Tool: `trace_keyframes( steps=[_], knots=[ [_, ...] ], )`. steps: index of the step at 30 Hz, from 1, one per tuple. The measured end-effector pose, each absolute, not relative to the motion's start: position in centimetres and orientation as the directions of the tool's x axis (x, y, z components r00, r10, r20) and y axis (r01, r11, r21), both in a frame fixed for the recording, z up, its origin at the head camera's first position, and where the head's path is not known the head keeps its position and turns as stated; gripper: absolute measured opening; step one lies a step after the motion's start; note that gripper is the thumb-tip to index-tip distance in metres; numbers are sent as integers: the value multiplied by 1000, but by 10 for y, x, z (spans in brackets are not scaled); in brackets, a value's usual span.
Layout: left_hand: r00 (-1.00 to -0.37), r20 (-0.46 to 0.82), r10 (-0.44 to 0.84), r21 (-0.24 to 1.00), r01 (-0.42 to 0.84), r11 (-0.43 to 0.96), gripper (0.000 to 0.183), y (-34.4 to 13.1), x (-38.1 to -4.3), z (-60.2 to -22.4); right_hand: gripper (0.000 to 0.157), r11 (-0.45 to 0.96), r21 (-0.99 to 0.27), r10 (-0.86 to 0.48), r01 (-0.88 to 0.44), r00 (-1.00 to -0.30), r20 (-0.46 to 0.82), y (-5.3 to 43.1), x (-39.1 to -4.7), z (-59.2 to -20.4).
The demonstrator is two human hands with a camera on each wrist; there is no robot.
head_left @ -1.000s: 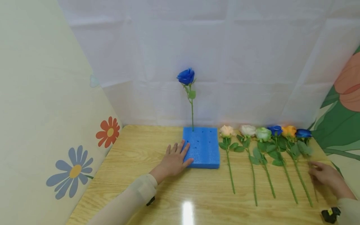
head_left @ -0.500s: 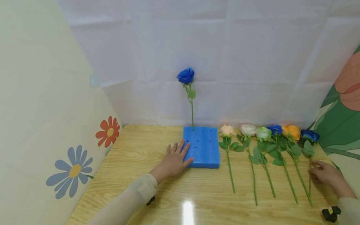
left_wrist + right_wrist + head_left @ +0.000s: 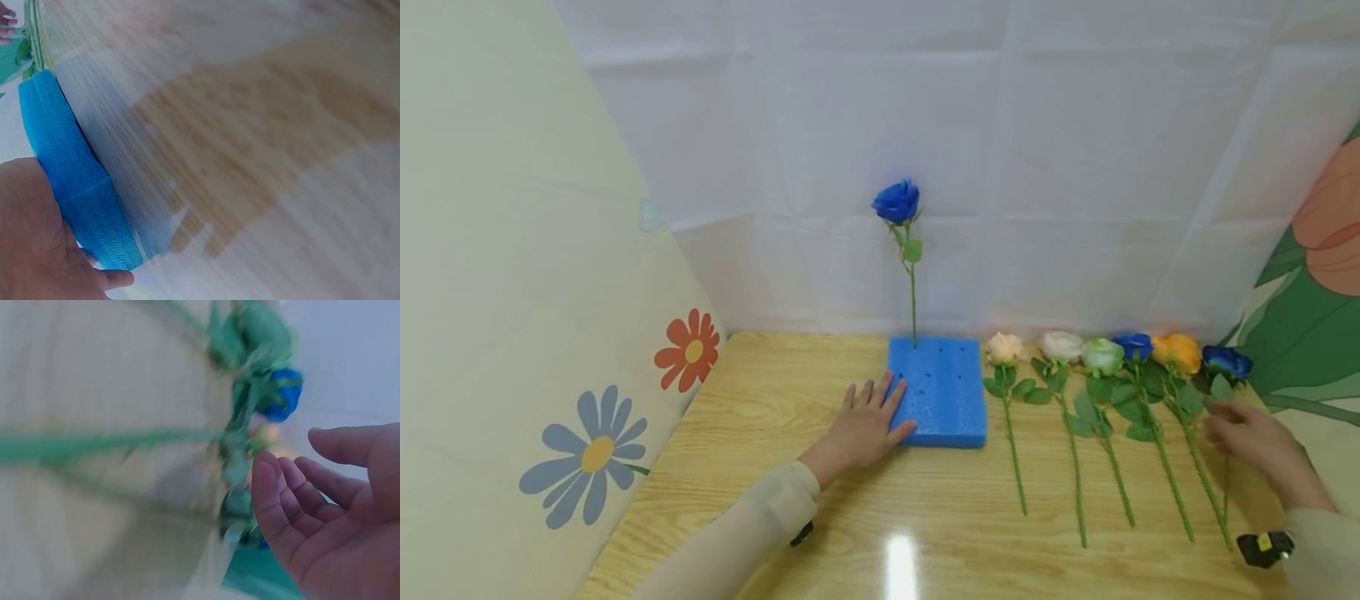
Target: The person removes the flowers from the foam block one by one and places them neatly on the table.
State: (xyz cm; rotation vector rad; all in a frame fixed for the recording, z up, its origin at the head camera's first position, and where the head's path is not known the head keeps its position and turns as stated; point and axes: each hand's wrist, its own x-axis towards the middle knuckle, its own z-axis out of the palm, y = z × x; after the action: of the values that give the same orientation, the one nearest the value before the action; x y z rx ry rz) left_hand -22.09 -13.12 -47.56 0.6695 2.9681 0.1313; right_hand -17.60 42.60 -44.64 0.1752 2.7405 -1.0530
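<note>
My left hand [image 3: 862, 429] lies with spread fingers on the left side of a blue foam block [image 3: 951, 408] dotted with small holes. From the block's back left, a blue rose [image 3: 897, 202] stands upright on its stem. On the far right, my right hand [image 3: 1262, 446] hovers above the stem of a dark blue rose [image 3: 1227, 362], partly covering it. In the right wrist view, that hand's thumb and fingers [image 3: 272, 487] are apart, with nothing between them. An orange rose [image 3: 1176, 354] lies just left of the dark blue one.
Left of these lie a blue rose [image 3: 1133, 346], a green rose [image 3: 1102, 357], a white rose [image 3: 1062, 347] and a peach rose [image 3: 1005, 350], stems toward the front. A white sheet [image 3: 820, 167] hangs behind the wooden table [image 3: 775, 375].
The dark blue rose's head shifted right and turned in the first half second, with my right hand at its stem. That hand has since moved left and away from me. My left hand stays put.
</note>
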Motion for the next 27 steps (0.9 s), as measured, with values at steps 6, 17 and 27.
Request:
trace_keyframes(
  steps=[6,17,27],
  knots=[
    [-898,-79,434,99,426,899,79,-132,-222,-475,65,694,-711,4,110,-989,-148,398,-186,-434],
    [-896,-77,437,98,429,898,79,-132,-221,-474,74,611,-791,-79,39,-991,-111,353,-208,-420],
    [-897,-77,434,102,426,899,79,-131,-219,-473,73,530,-848,-125,6,-989,-84,317,-230,-414]
  ],
)
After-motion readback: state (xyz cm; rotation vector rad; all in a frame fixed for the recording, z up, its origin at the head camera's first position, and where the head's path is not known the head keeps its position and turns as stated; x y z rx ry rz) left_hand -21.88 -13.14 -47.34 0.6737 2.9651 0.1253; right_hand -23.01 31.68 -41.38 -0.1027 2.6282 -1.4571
